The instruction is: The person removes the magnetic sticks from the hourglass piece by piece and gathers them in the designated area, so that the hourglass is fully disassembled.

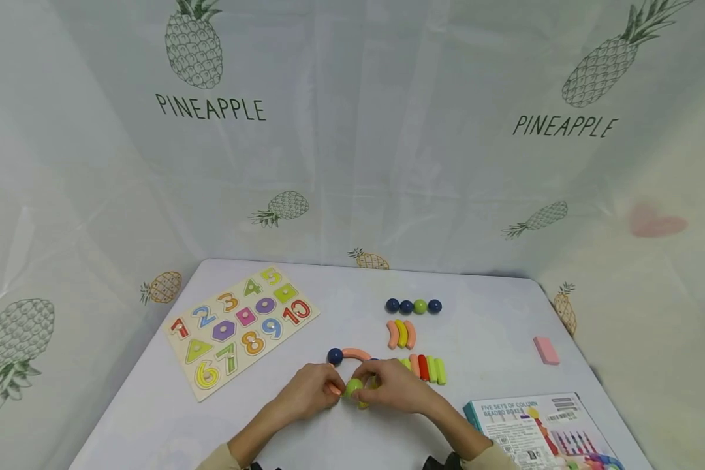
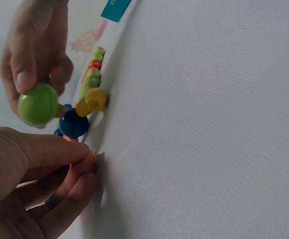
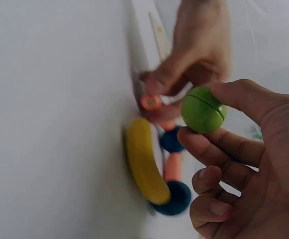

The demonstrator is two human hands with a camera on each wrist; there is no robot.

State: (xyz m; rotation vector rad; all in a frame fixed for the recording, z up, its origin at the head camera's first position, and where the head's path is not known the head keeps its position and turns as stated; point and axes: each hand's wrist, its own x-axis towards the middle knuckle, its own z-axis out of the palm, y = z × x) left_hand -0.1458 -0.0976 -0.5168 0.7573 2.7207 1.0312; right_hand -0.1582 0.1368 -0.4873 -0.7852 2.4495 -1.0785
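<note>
My right hand (image 1: 396, 386) pinches a green ball (image 3: 203, 109) between thumb and fingers, raised over the table. Just left of it, my left hand (image 1: 310, 391) pinches a curved orange stick (image 3: 151, 102) with a hole in its end, low at the white tabletop. Beyond the hands, a dark blue ball (image 1: 335, 356) adjoins another curved orange stick (image 1: 356, 354). A curved yellow stick (image 3: 145, 162) lies beside the hands, its end against another blue ball (image 3: 178, 201). In the head view, my right hand partly hides these joined pieces.
Behind the hands stand a row of blue and green balls (image 1: 407, 307) and several curved sticks (image 1: 402, 333). Straight coloured sticks (image 1: 432, 369) lie right. A number puzzle board (image 1: 214, 349) is left; a pink block (image 1: 546, 350) and a printed box (image 1: 540, 431) are right.
</note>
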